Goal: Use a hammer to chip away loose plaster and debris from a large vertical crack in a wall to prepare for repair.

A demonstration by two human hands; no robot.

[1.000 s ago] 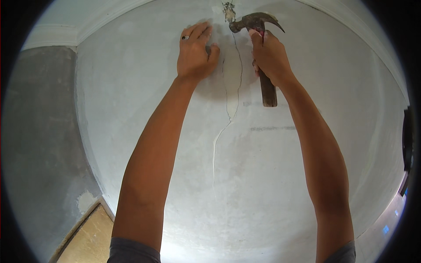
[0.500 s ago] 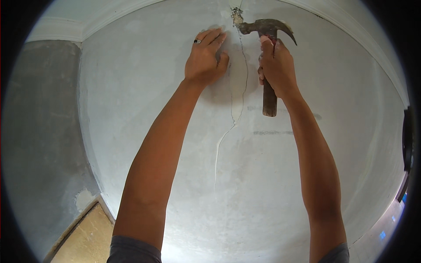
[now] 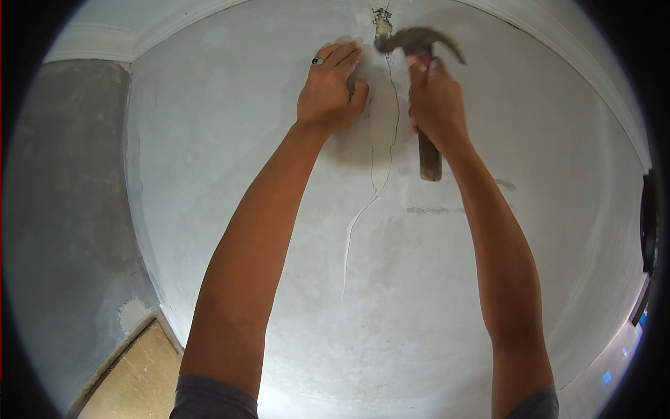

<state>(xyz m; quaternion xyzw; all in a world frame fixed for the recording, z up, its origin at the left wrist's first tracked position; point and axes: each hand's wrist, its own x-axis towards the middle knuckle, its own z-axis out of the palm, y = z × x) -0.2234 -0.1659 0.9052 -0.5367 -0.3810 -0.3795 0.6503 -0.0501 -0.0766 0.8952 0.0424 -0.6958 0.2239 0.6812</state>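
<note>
A claw hammer point(image 3: 430, 160) with a wooden handle is in my right hand point(image 3: 438, 101), whose fingers wrap round it high up near the head. The blurred steel head is at the lower edge of a rough chipped hole point(image 3: 382, 22) in the plastered wall point(image 3: 258, 202). My left hand point(image 3: 330, 94) lies on the wall just left of the hole and crack, fingers stretched out, a ring on one. A long crack point(image 3: 394, 140) runs down from the hole past both hands, bordering a paler strip of plaster.
White moulding point(image 3: 91, 43) runs along the top of the wall. A darker grey wall point(image 3: 66, 209) adjoins at the left, with a tan panel point(image 3: 139, 370) in a frame at lower left. A dark object point(image 3: 648, 220) stands at the far right edge.
Both hands and the hammer sit a little right of and below where they were a second ago. Since half a second ago they shifted slightly upward, and the hammer head has become blurred.
</note>
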